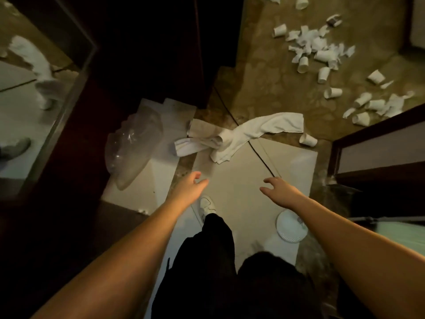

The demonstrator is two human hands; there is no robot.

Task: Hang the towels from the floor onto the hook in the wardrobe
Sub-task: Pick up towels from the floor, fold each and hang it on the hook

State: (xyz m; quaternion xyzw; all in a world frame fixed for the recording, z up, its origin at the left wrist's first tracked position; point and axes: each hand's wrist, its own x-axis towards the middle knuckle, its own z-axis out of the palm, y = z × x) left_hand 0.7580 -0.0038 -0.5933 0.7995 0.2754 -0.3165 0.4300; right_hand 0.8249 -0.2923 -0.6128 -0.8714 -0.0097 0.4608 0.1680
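Observation:
A crumpled white towel [257, 130] lies stretched across the floor ahead of me, partly on a pale floor sheet [239, 180]. A second, folded white towel [190, 145] lies at its left end. My left hand [189, 188] and my right hand [279, 188] both reach forward above the sheet, fingers relaxed, holding nothing, a short way short of the towels. The dark wardrobe [147, 49] stands open at the upper left; its inside is too dark to show a hook.
Several paper cups and torn paper scraps [319, 49] litter the brown carpet at the upper right. A clear plastic bag [131, 148] lies left of the towels. A white paper plate [291, 229] sits near my right forearm. A dark cable [262, 157] crosses the sheet. A mirror door [30, 93] stands at left.

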